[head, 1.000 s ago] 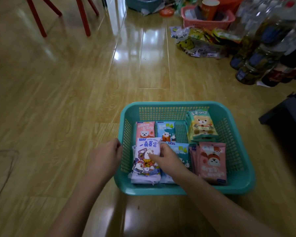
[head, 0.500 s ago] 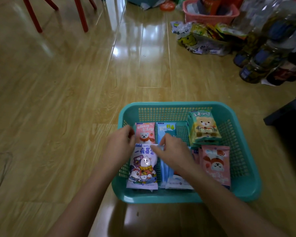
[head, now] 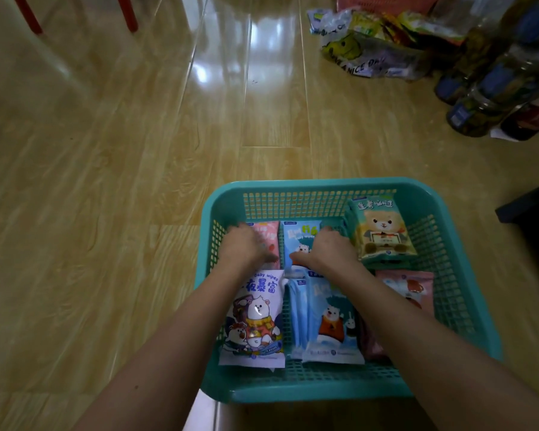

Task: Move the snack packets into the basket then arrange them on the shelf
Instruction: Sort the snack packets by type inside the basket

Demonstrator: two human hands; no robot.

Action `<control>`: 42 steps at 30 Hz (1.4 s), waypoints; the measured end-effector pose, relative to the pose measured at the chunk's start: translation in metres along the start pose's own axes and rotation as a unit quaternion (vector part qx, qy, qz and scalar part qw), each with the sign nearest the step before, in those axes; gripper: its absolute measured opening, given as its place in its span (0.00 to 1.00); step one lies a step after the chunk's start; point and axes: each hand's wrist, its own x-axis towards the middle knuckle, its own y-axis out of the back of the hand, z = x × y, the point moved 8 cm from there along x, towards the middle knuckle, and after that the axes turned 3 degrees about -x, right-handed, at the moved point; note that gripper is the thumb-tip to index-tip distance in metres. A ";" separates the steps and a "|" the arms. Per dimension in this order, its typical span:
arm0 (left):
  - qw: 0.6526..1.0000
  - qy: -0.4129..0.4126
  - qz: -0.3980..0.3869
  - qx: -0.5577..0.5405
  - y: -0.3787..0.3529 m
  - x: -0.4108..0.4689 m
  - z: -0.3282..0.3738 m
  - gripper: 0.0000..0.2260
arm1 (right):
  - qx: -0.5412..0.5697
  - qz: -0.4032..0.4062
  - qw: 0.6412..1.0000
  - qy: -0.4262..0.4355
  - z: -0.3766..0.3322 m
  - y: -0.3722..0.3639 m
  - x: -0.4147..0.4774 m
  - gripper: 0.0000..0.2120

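Several flat printed snack packets [head: 252,321] lie inside the teal plastic mesh basket [head: 321,183], under both grips. Left grip [head: 246,247] lies released on a pink packet [head: 268,233]; right grip [head: 327,248] touches a blue packet [head: 301,236], clenched or not I cannot tell. Arranging on the shelf is not begun.

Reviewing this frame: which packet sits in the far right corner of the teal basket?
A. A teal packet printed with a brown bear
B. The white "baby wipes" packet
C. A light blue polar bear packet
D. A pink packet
A: the teal bear packet sits in the far right corner of the basket, beyond both hands.
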 end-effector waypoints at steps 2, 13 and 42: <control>1.000 0.001 -0.006 0.000 -0.001 0.004 -0.001 0.31 | 0.001 -0.010 1.000 -0.014 0.000 -0.005 0.005 0.38; 0.995 0.024 -0.039 -0.088 -0.001 0.005 -0.002 0.28 | 0.053 -0.013 0.998 -0.021 0.004 -0.003 0.009 0.21; 0.812 -0.065 0.002 -0.580 0.036 -0.127 0.006 0.05 | 0.099 0.059 0.990 0.078 0.065 0.004 -0.129 0.16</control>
